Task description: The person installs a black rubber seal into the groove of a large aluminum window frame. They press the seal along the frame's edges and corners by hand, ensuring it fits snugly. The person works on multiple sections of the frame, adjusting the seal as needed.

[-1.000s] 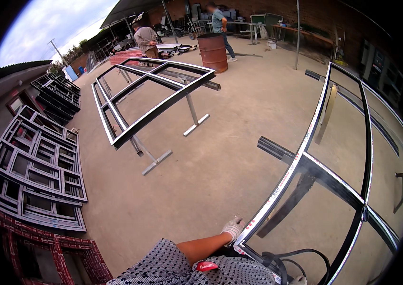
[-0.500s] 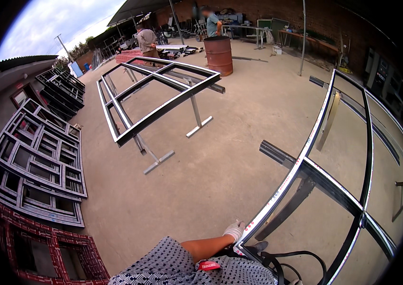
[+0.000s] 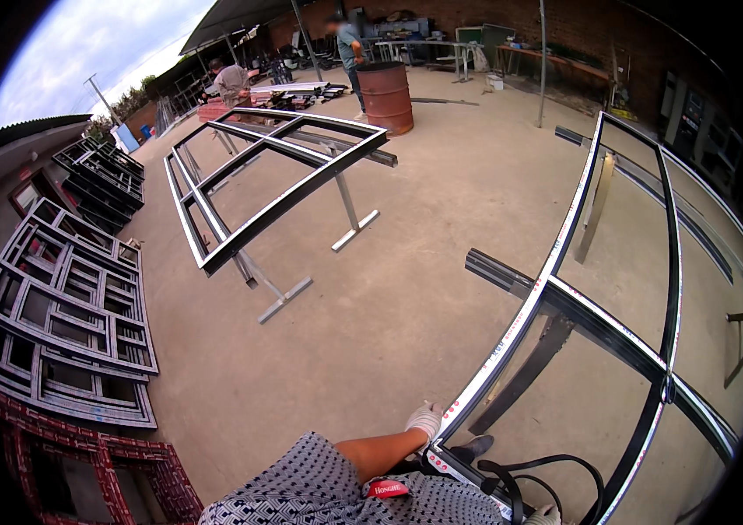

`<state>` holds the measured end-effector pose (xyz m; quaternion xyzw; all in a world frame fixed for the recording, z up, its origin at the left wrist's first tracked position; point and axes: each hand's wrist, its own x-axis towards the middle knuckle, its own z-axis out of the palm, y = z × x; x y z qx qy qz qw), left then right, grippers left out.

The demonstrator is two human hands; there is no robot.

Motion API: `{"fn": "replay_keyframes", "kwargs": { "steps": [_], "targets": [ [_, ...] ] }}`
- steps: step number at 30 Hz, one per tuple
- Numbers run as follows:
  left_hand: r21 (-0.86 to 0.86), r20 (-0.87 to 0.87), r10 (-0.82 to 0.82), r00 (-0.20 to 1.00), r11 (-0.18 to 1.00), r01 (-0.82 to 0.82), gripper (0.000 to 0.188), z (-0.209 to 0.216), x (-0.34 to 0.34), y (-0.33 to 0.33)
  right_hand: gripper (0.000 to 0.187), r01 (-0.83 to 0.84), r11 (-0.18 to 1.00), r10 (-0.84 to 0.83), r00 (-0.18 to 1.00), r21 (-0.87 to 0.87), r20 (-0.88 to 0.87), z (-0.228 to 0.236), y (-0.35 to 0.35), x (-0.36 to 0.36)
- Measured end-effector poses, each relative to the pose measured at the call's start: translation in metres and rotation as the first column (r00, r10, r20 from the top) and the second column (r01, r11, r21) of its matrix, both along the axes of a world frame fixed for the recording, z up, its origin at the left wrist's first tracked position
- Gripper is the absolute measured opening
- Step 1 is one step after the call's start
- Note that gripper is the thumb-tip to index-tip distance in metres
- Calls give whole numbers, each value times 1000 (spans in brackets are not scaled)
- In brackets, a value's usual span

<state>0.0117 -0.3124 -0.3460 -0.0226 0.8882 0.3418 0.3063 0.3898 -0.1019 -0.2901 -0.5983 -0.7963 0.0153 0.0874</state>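
Note:
My left hand (image 3: 425,418), in a pale work glove, grips the near left corner of a large black-and-white window frame (image 3: 522,325). Its fingers close round the outer edge, beside red printed dots. At the lower edge of the picture, my gloved right hand (image 3: 544,514) shows only in part, by the near side of the same frame. A black cable (image 3: 555,458) loops over the frame close to that hand, and whatever its fingers do is hidden. The frame lies flat on supports, with a crossbar (image 3: 608,325) across its middle.
Another frame (image 3: 280,219) rests on metal trestles ahead to the left. Stacked frames (image 3: 74,297) lean along the left side, with red-patterned ones (image 3: 100,464) nearest. A rusty barrel (image 3: 385,98) stands beyond, near two people (image 3: 231,81). Support beams (image 3: 503,271) jut out under my frame.
The view has turned slightly, shifting the scene leftward. One person has stepped left of the barrel; the other leans lower. My right glove shows a little more; my left hand stays at the frame corner.

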Motion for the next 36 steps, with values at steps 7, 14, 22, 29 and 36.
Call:
{"fn": "replay_keyframes", "kwargs": {
  "steps": [7,14,22,29,36],
  "targets": [
    [-89,16,15,1000,996,-13,55,-4,-1,-5,39,30,991,-22,998,-132,64,17,-4,-11],
    [-62,15,11,1000,998,-10,54,6,0,-3,41,64,989,-52,995,-133,89,8,0,-5],
    [-71,21,23,1000,997,-21,56,12,0,-5,40,55,992,-46,996,-116,73,10,-2,-9],
    [-58,6,30,1000,998,-29,56,15,1,-5,41,54,989,-41,995,-136,95,14,-2,-11],
    [-63,19,-2,1000,998,3,53,24,0,-4,38,44,991,-34,996,-123,81,15,-2,-12]
  ]
}}
